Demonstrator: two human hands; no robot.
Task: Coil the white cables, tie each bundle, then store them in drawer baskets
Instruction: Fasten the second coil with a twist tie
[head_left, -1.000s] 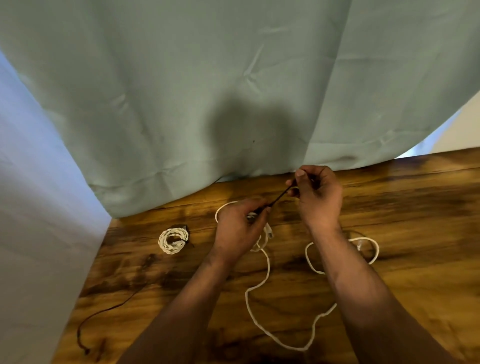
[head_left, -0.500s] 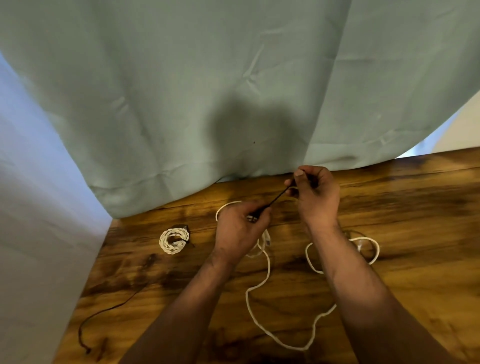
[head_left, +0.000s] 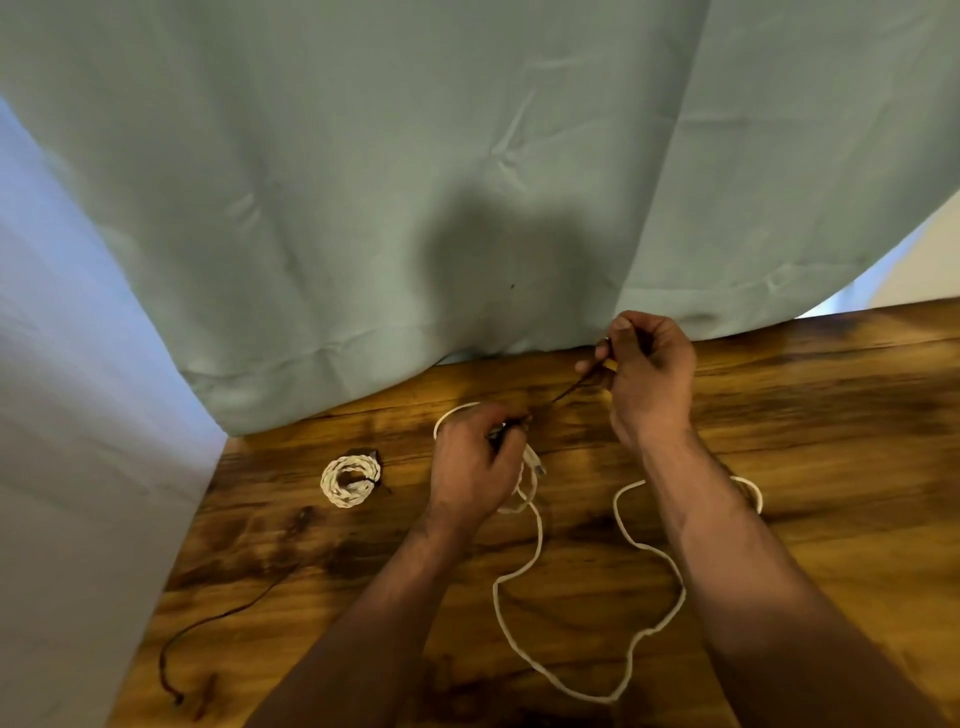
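Cable: a loose white cable (head_left: 541, 540) lies on the wooden table (head_left: 831, 441) in the lower middle of the frame. It runs from under the left hand down in a wide wavy loop near the bottom edge, then up to a small loop at the right.
Plug: a pale connector (head_left: 535, 462) on that cable shows just right of the left hand.
Left hand: the left hand (head_left: 475, 462) is at the centre of the frame, knuckles up and fingers curled. Its fingertips pinch the near end of a thin dark tie (head_left: 566, 393). A few turns of cable show from under its palm, but how they are held is hidden.
Right hand: the right hand (head_left: 649, 379) is up and right of centre, close to the curtain hem. Its thumb and forefinger are clamped on the far end of the tie, which runs in a straight slant between the two hands.
Bundle: a coiled bundle (head_left: 349, 479) lies flat on the table left of the left hand and apart from it. Something dark sits at its upper right edge, too small to make out.
Cord: a thin dark cord (head_left: 223, 616) curves across the lower left of the table.
Curtain: a teal curtain (head_left: 467, 182) fills the upper half, its hem on the far side of the table, with a shadow at its middle.
Sheet: a pale sheet (head_left: 78, 467) covers the left edge of the frame.
In the way: the right forearm hides part of the cable's right loop.
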